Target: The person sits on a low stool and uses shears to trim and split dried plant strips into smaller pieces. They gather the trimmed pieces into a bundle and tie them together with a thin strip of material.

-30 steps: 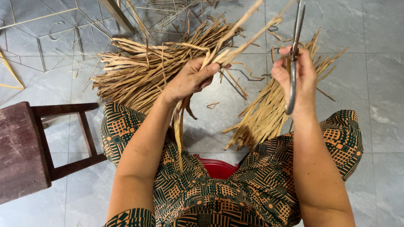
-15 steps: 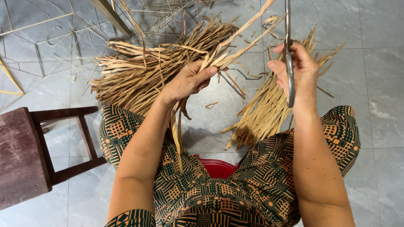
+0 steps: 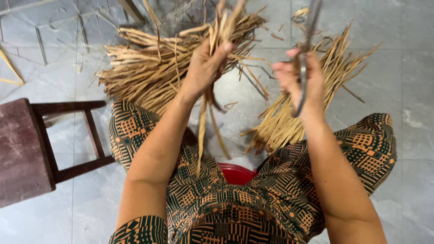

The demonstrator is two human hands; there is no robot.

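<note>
Floor: grey stone tiles [image 3: 407, 68], seen from above; the person sits low, with knees apart in a patterned green and orange garment [image 3: 235, 212].
Held strips: a small bunch of dried straw strips [image 3: 212, 90] is raised in front of the body, the long ends hanging down between the knees, so it seems they are kept free of the floor.
Left hand: the left hand [image 3: 205, 68] is closed tight around this bunch near the upper part.
Right hand: the right hand [image 3: 300, 79] is closed around metal scissors [image 3: 305, 58], blades pointing up, just beside the bunch but not touching it.
Left heap: a big straw pile [image 3: 149, 72] lies on the floor, near the left knee.
Right heap: a smaller straw pile [image 3: 312, 104] lies by the right knee.
Seat: a red stool edge [image 3: 237, 174] shows under the body.
Furniture: a dark wooden stool [image 3: 27, 149] stands at the left, well apart.
</note>
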